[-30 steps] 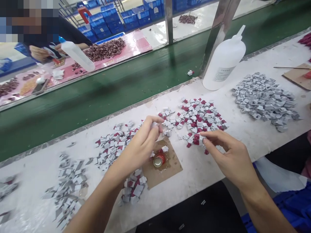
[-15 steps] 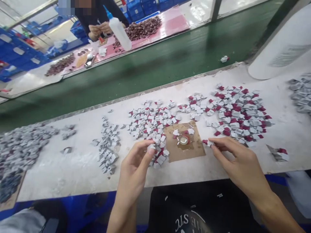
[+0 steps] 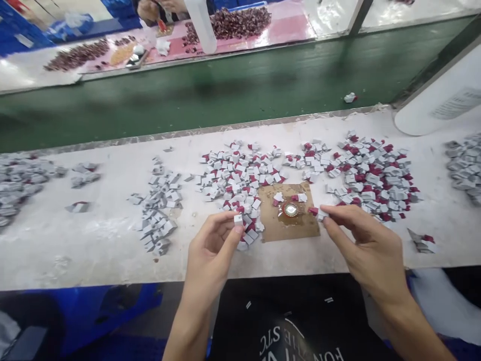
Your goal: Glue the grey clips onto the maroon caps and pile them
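My left hand (image 3: 214,245) pinches a small light grey piece (image 3: 238,219) between thumb and fingertips, just left of a brown square board (image 3: 270,223). Between the thumb and forefinger of my right hand (image 3: 366,245) is a grey and dark red piece (image 3: 319,213), at the board's right edge. On the board lie a small round cap (image 3: 290,209) with clear liquid around it and two grey and red pieces (image 3: 299,197). Behind my left hand spreads a pile of grey and red pieces (image 3: 240,173); another such pile (image 3: 372,175) lies behind my right hand.
Plain grey pieces (image 3: 160,210) are heaped left of my hands, with more at both far ends. A large white bottle (image 3: 439,95) stands at the back right. Beyond a green strip (image 3: 240,95), a person's hands (image 3: 161,7) are near a pile of dark pieces (image 3: 240,24).
The view has tilted and shifted downward, so the far table sits higher in the picture. Both hands still hold their pieces; the piece in my left hand shows a different face.
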`<state>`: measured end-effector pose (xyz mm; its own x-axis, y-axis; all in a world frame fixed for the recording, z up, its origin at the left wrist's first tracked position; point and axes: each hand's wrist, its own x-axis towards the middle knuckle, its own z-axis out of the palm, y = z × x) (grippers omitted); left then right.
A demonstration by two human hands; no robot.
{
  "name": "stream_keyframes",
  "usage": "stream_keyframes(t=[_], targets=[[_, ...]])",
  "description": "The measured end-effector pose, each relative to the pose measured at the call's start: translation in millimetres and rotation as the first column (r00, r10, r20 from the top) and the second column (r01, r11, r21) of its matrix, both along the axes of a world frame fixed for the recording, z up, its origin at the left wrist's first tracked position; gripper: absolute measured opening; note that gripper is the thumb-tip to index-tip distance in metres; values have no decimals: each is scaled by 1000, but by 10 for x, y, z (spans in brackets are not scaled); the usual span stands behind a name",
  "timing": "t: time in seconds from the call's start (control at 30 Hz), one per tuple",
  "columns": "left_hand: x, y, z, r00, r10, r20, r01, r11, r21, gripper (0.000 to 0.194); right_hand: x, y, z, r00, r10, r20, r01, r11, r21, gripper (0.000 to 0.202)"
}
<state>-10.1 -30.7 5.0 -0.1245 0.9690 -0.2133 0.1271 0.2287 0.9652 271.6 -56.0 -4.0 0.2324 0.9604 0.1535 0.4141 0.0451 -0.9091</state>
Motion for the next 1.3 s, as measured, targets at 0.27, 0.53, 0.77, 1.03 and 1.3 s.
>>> stream_keyframes(t=[0.27,0.53,0.77,1.03,1.3], targets=[[276,121,130,982,-140,129,141,990,4,13,-169,151,29,977,156,147,-159,987,4,23],[444,207,101,963,-180,198,191,981,-34,14,-171,187,154,996,88,-22,-89,996,-27,20],[662,322,146,916,-276,293,296,955,-27,10,-142,184,210,917,35,-397,-84,991,-106,17],[755,369,158,878,-320,355,342,940,0,7,-109,197,197,888,86,-451,-133,988,-73,31],[702,344,135,861,-415,294,414,908,69,10,-88,264,269,900,153,-408,-195,979,-62,22]])
